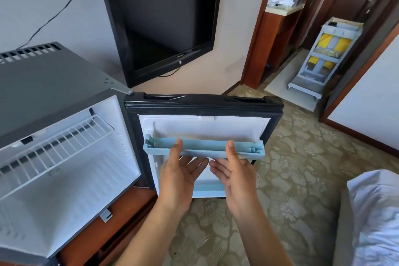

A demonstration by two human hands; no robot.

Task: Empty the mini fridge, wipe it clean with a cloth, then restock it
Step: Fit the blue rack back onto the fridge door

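Observation:
The grey mini fridge stands at the left with its door swung fully open. Nothing lies inside it; a white wire shelf spans the upper part. On the inner door sits a light blue upper rack, with a second blue rack lower down. My left hand holds the upper rack, thumb on its front rim and fingers underneath. My right hand grips it the same way, just to the right. No cloth is in view.
A black TV hangs on the wall behind the door. A wooden cabinet carries the fridge. Patterned carpet spreads to the right. White bedding sits at the lower right, a blue housekeeping cart in the hallway.

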